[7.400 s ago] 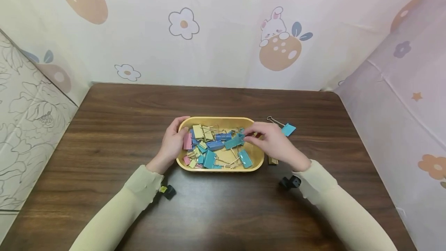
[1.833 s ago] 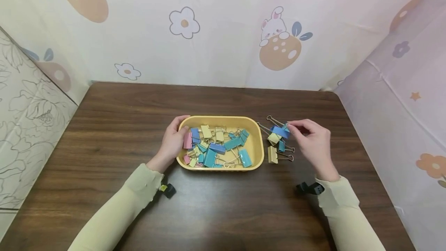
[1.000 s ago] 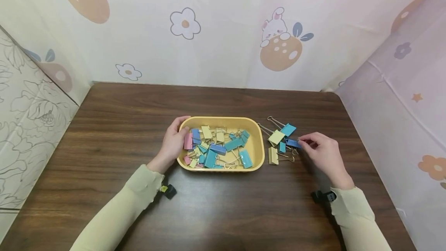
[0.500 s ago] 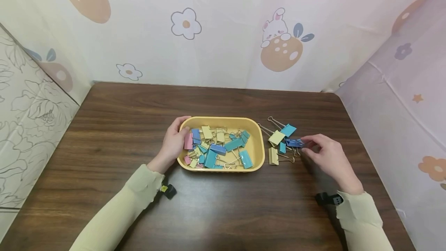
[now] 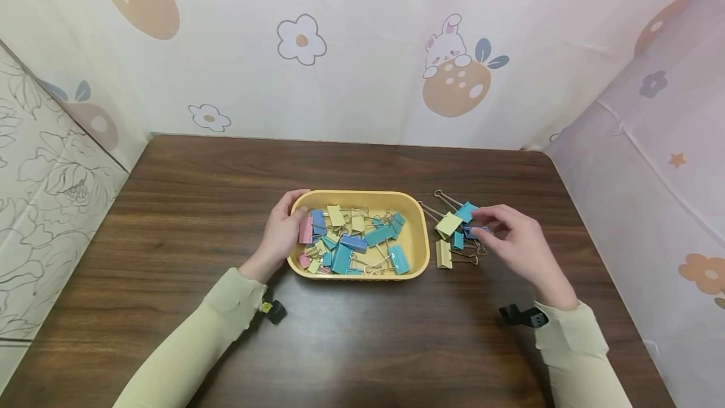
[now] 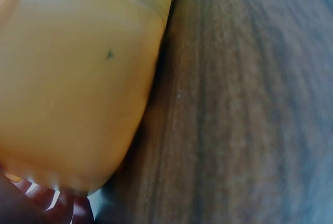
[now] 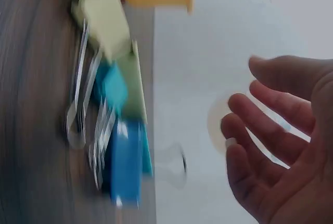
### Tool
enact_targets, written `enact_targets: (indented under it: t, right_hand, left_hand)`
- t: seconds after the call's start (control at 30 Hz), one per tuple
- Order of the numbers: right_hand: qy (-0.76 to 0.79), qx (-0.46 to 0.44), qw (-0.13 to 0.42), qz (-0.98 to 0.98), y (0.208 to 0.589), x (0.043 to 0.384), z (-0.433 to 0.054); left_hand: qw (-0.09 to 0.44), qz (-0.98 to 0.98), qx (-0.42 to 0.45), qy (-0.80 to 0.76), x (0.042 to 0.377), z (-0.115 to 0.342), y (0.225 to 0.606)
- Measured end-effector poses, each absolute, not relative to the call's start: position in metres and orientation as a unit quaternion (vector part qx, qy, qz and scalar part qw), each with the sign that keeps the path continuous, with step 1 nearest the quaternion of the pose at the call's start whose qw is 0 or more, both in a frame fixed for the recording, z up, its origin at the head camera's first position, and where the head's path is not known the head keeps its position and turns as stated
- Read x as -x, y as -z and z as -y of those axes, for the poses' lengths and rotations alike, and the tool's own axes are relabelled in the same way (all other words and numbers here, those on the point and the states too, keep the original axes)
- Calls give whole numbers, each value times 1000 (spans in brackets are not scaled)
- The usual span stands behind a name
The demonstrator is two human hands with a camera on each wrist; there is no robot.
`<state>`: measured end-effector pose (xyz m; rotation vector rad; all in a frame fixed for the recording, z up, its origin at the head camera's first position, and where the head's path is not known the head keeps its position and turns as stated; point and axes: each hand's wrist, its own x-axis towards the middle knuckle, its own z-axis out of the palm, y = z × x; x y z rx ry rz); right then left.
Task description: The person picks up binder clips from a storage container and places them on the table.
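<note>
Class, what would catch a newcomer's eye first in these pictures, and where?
Probably the yellow oblong tray of multicoloured metal binder clips on the brown table, its left end held by the left grip. A yellow, teal and blue clip pile lies to its right, near the right grip. A white cartoon rabbit decorates the pale backdrop behind.

From above, the head view faces the table's far edge; low, close wrist views share the tray.
</note>
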<state>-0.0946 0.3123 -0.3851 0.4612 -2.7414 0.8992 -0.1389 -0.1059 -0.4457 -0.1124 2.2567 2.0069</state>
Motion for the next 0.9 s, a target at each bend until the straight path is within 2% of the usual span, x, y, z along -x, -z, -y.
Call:
enact_targets:
  t: [0.13,0.33,0.57,0.9]
  right_hand:
    - [-313,-200,113,922,389,101,-283]
    - [-327,-256,74,907,393,105,-242]
    - [-339,-295,57,892,400,110,-205]
    - [-260,-324,-60,908,404,117,-165]
  left_hand:
    - [58,-745,35,-664,139,106,445]
    - [55,-744,33,-665,138,106,445]
    - [54,-743,34,-667,138,105,444]
    - [58,-739,30,-670,138,105,443]
